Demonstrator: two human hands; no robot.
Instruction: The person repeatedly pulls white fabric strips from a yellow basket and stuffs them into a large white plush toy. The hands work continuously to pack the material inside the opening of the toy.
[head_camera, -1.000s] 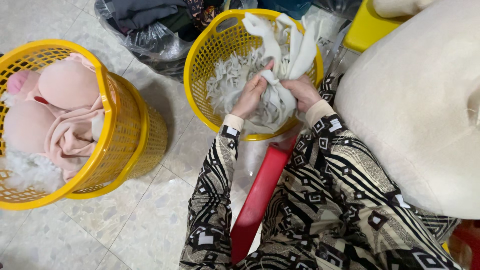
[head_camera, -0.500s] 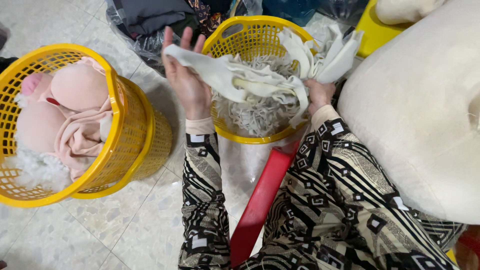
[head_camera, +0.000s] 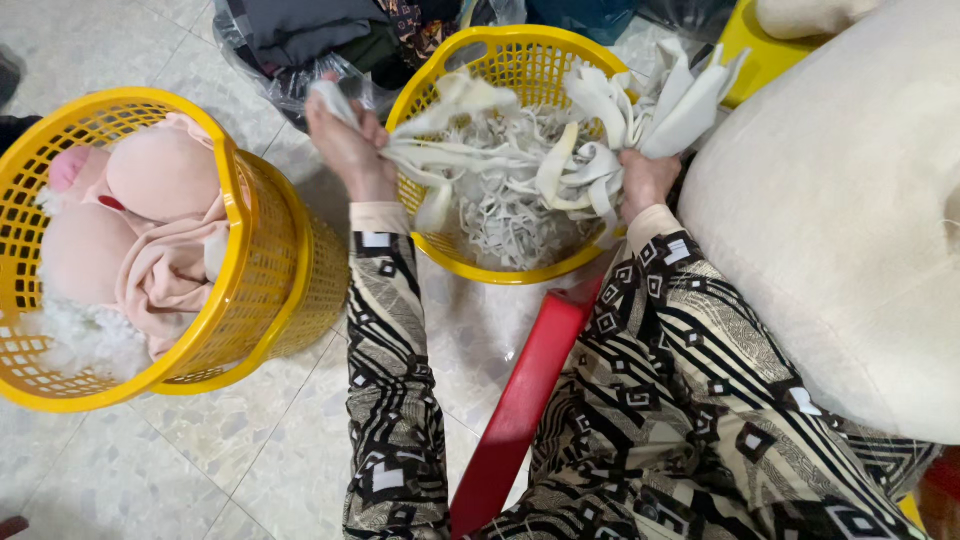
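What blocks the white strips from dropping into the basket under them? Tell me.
Nothing visible does. The white strips stretch between left hand and right hand directly over the open yellow basket, which already holds white scraps.

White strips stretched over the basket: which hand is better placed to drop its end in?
Probably the right hand: it grips the white strips at the basket rim, while the left hand holds its end outside.

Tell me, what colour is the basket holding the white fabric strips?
Bright yellow basket, seen clearly in the head view.

Yellow baskets (head_camera: 250, 250), white fabric strips (head_camera: 520, 170), pink plush (head_camera: 150, 220), black-and-beige geometric sleeves (head_camera: 390, 380).
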